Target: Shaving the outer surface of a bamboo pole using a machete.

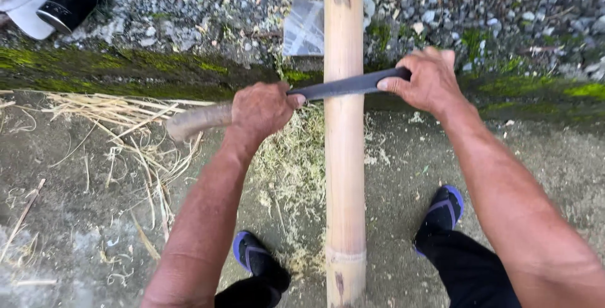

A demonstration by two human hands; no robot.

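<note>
A long bamboo pole [344,157] lay straight away from the person, running from between the feet up past the top edge of the view. Across it, near its upper part, rested a big dark knife blade [350,85], held flat and crosswise on the pole's upper face. The left hand [259,110] was clenched around the pale wooden handle [196,121], whose butt end stuck out to the left of the fist. The right hand [428,81] gripped the far end of the blade, fingers curled over its back, so both grips were closed on the same tool, one on either side of the pole. Fine pale shavings [291,163] lay heaped on the concrete floor [75,220] just left of the pole, and longer dry strips [120,109] were strewn farther left. Two feet in blue-strapped sandals [443,210] stood apart, one on each side of the pole's near end. Beyond the blade ran a mossy kerb [126,68], then loose gravel [504,5].
</note>
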